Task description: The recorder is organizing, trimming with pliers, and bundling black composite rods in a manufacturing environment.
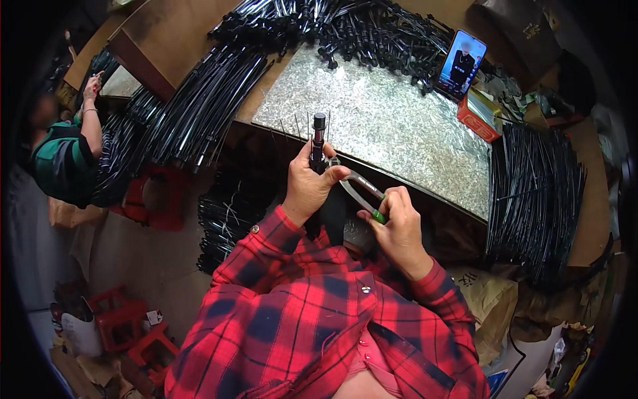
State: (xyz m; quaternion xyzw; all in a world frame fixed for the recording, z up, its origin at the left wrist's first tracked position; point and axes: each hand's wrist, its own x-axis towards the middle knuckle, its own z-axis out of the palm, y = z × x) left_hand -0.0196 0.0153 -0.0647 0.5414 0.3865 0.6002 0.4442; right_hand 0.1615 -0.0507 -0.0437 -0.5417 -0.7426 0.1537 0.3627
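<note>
In front of my body, my left hand [308,188] is closed around a black umbrella frame [319,128] held upright, its ribbed round end pointing up. Several thin metal ribs stick out around it above the table edge. My right hand [401,229] grips pliers [361,191] by their green-sleeved handles. The jaws meet the frame beside my left thumb; what lies between them is too small to tell. Both hands are just off the near edge of the silvery table top [372,113].
Black umbrella frames lie in piles at the back [372,40], left [206,100] and right [535,193]. A phone [460,65] leans by a red box [478,118]. Far left, another person's arm [92,123] reaches to the table. Red stools [119,319] stand on the floor.
</note>
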